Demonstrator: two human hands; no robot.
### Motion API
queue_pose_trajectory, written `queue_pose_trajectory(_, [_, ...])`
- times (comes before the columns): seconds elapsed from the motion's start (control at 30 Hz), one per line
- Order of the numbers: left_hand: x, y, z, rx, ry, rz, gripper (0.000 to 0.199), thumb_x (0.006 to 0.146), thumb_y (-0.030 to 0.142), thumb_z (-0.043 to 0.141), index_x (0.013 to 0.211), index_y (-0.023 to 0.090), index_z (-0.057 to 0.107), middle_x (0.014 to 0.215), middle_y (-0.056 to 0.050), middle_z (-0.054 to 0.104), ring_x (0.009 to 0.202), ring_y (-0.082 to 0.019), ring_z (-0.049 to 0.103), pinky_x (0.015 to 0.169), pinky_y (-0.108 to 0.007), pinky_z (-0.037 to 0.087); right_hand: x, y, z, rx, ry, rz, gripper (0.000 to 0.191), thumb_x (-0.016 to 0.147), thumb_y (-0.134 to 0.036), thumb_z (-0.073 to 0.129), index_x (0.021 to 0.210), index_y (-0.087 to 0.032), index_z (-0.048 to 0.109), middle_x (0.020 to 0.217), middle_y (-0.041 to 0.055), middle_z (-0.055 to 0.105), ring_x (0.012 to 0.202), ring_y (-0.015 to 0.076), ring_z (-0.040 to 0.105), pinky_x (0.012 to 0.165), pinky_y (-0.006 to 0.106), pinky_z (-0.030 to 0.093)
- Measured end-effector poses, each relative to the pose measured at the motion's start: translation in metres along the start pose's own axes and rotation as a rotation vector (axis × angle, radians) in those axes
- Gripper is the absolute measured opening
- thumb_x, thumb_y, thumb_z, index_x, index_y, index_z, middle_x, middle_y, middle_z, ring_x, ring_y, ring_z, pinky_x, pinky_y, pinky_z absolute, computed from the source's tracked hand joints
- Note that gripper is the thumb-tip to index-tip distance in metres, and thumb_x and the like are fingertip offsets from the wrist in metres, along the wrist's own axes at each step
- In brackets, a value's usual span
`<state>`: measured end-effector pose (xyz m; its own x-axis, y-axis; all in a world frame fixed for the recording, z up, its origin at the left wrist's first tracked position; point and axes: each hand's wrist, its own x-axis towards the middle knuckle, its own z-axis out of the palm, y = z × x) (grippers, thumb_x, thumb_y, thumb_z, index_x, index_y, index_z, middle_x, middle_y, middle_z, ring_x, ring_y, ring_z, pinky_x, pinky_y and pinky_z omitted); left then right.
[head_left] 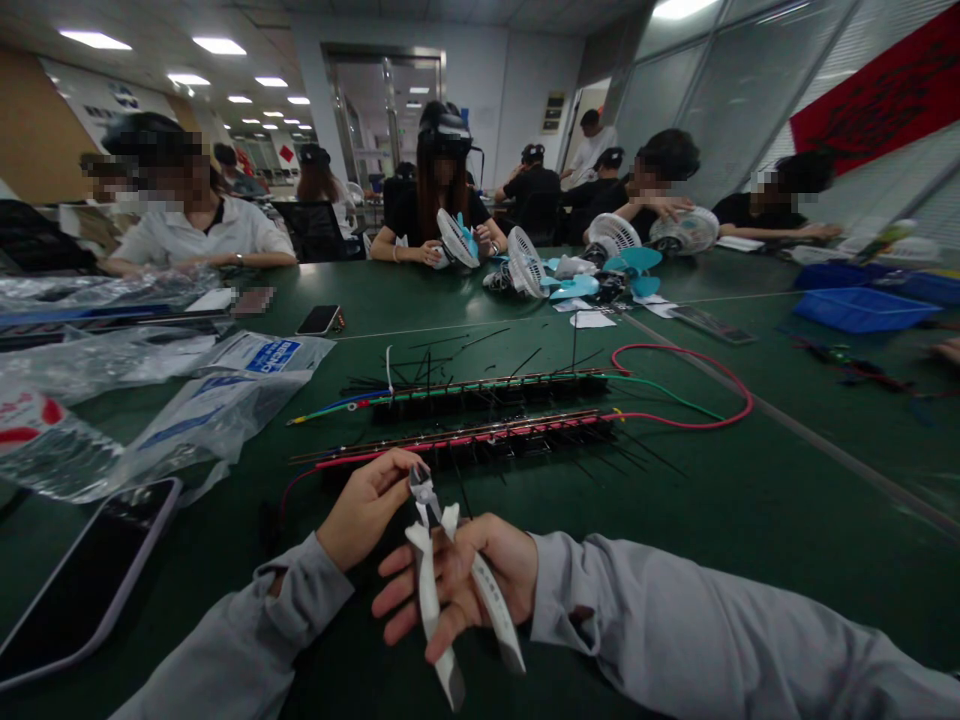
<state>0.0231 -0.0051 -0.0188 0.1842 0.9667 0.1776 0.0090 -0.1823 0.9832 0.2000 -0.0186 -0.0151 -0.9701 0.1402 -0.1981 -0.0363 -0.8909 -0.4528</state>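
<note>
Diagonal cutters (427, 585) with white handles lie across my right hand (495, 570). The palm faces up, with one handle at the thumb side and the other over the fingers. Their handles are spread apart, and the metal jaws point away from me. At the jaw tips, my left hand (367, 505) has its thumb and fingers pressed together; whatever is between them is hidden. Just beyond is a black strip (480, 440) with a red wire along it and several black cable-tie tails. Behind it lies a second black strip (487, 390) with green and blue wires.
A phone (82, 590), a water bottle (52, 450) and plastic bags (225, 390) lie to the left. A red cable (746, 395) loops at the right. Blue trays (862, 310) and fan parts (525, 260) are farther off. Several people sit around the green table (675, 560).
</note>
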Motion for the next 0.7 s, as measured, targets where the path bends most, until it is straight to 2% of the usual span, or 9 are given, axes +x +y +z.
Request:
queue_pose_trajectory(0.1, [0.0007, -0.0012, -0.0008, 0.001, -0.007, 0.006, 0.006, 0.081, 0.021, 0.060, 0.082, 0.015, 0.061, 0.090, -0.004, 0.060, 0.084, -0.016, 0.057, 0.079, -0.027, 0.047, 0.0012, 0.0009, -0.0032, 0.003, 0.018, -0.004, 0.058, 0.058, -0.013, 0.043, 0.114, -0.005, 0.052, 0.099, 0.0149, 0.061, 0.093, 0.0244, 0.062, 0.070, 0.034, 0.051])
queue_pose_trajectory(0.23, [0.0010, -0.0024, -0.0018, -0.002, -0.008, -0.008, 0.007, 0.081, 0.022, 0.060, 0.083, 0.015, 0.060, 0.091, -0.004, 0.060, 0.084, -0.016, 0.058, 0.078, -0.027, 0.047, 0.0013, 0.0001, -0.0070, 0.018, 0.017, 0.012, 0.053, 0.061, -0.013, 0.042, 0.113, -0.003, 0.053, 0.080, 0.0106, 0.062, 0.077, 0.0204, 0.064, 0.053, 0.026, 0.051])
queue_pose_trajectory(0.37, [0.0009, -0.0035, -0.0028, 0.006, -0.016, -0.004, 0.009, 0.081, 0.023, 0.061, 0.084, 0.015, 0.061, 0.091, -0.005, 0.061, 0.084, -0.016, 0.058, 0.079, -0.027, 0.047, 0.0004, -0.0011, -0.0072, 0.030, 0.013, 0.022, 0.051, 0.065, -0.013, 0.041, 0.113, -0.001, 0.052, 0.074, 0.0088, 0.059, 0.071, 0.0195, 0.064, 0.043, 0.022, 0.049])
queue_pose_trajectory(0.47, [0.0005, -0.0034, -0.0028, 0.003, -0.006, 0.007, 0.010, 0.081, 0.024, 0.061, 0.083, 0.015, 0.062, 0.091, -0.005, 0.061, 0.085, -0.017, 0.058, 0.080, -0.028, 0.047, 0.0012, -0.0001, -0.0072, 0.043, 0.003, 0.021, 0.050, 0.063, -0.013, 0.040, 0.110, -0.002, 0.053, 0.078, 0.0108, 0.061, 0.076, 0.0210, 0.065, 0.046, 0.023, 0.051])
queue_pose_trajectory(0.63, [0.0002, -0.0016, -0.0012, 0.001, 0.000, -0.002, 0.009, 0.081, 0.024, 0.061, 0.084, 0.015, 0.062, 0.092, -0.005, 0.061, 0.085, -0.017, 0.058, 0.080, -0.028, 0.047, 0.0030, 0.0022, -0.0069, 0.042, 0.008, 0.013, 0.050, 0.060, -0.012, 0.041, 0.108, -0.004, 0.054, 0.088, 0.0134, 0.063, 0.087, 0.0240, 0.064, 0.058, 0.031, 0.055])
queue_pose_trajectory(0.7, [0.0002, -0.0011, -0.0008, -0.004, 0.003, -0.003, 0.009, 0.081, 0.024, 0.061, 0.083, 0.015, 0.062, 0.091, -0.005, 0.061, 0.084, -0.016, 0.058, 0.080, -0.027, 0.047, 0.0030, 0.0021, -0.0070, 0.036, 0.015, 0.009, 0.050, 0.061, -0.012, 0.041, 0.108, -0.004, 0.054, 0.088, 0.0133, 0.062, 0.086, 0.0239, 0.064, 0.058, 0.031, 0.055])
